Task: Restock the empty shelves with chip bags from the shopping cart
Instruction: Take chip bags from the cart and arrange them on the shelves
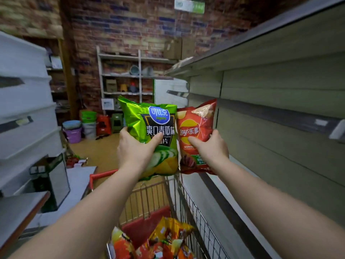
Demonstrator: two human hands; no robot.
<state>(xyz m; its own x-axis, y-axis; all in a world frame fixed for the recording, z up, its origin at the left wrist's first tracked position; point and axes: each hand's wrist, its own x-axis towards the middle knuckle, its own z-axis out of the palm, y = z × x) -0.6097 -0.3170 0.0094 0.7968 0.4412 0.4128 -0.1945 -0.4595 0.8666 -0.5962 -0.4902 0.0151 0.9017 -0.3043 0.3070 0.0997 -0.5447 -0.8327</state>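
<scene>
Fingers (pixel 158 138) grip green bag (pixel 149 124); wire cart (pixel 196 208) below, shelves (pixel 280 113) right.

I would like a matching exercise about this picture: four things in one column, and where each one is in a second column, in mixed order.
Things:
1. green chip bag
2. red chip bag
3. orange chip bags
4. plastic buckets

Places:
A. on the floor by the brick wall
B. held in the right hand
C. inside the shopping cart
D. held in the left hand

Pairs: 1-D, 2-B, 3-C, 4-A
</scene>
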